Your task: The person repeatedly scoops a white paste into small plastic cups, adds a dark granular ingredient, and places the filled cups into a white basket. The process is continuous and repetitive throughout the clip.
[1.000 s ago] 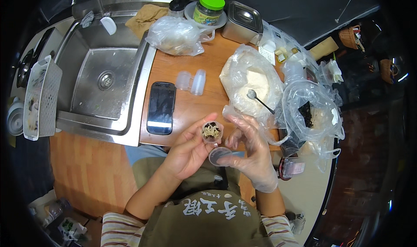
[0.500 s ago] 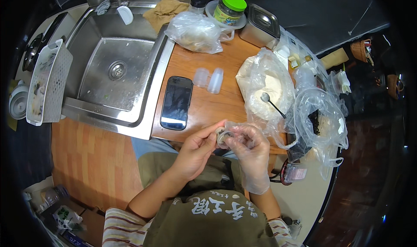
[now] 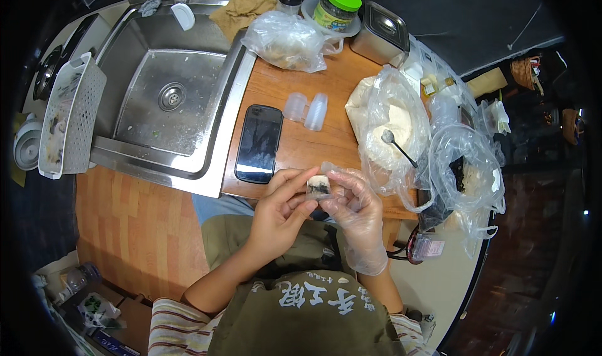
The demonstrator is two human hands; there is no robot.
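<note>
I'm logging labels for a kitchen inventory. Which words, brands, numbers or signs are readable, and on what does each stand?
Apron: large white characters across the chest, with smaller ones beside them; not copied out here.
Green-lidded jar: a printed yellow-green label, too small to read.
Blue box, lower left: pale marks, too blurred to read.
Clear cup between the left hand and right hand: no lettering visible.

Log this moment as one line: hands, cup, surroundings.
left hand: bare, holding clear cup, pale-and-dark contents | right hand: gloved, on same cup | nearby: phone, stacked cups, powder bag, spoon
</note>
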